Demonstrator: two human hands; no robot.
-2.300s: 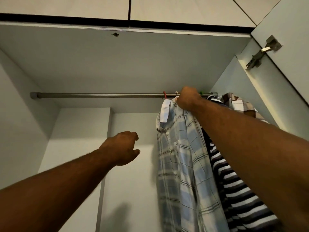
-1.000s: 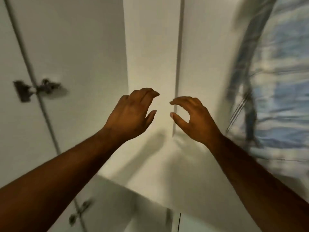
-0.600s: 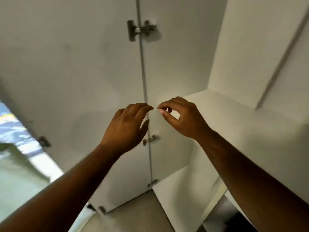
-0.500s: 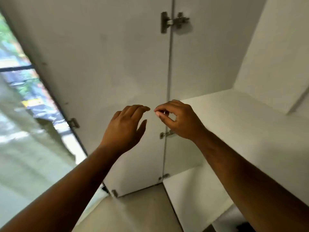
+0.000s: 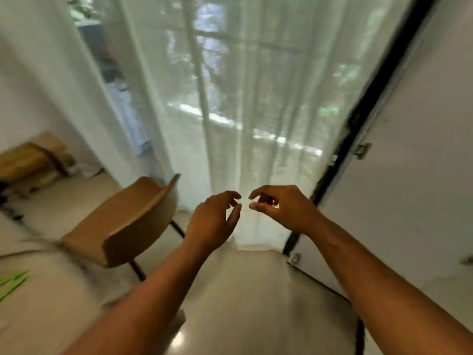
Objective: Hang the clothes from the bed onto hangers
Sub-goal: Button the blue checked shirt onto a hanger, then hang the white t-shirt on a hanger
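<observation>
My left hand (image 5: 213, 221) and my right hand (image 5: 280, 210) hover side by side in front of me at mid-frame. Their fingers are loosely curled, the fingertips nearly meet, and neither holds anything. No clothes and no wardrobe rail are in view. Something bright green (image 5: 11, 283) lies at the left edge on a pale surface (image 5: 38, 290); I cannot tell what it is. The picture is blurred by motion.
A tan chair (image 5: 128, 221) on thin dark legs stands to the left on the pale floor (image 5: 243, 290). White sheer curtains (image 5: 217, 111) cover a window ahead. The white wardrobe door (image 5: 409, 175) with hinges stands open at the right. Brown cardboard (image 5: 28, 160) lies far left.
My right hand let go of the plaid shirt hung on the rail. My view swung left, away from the wardrobe interior to the curtains and chair. Both hands came together, holding nothing.
</observation>
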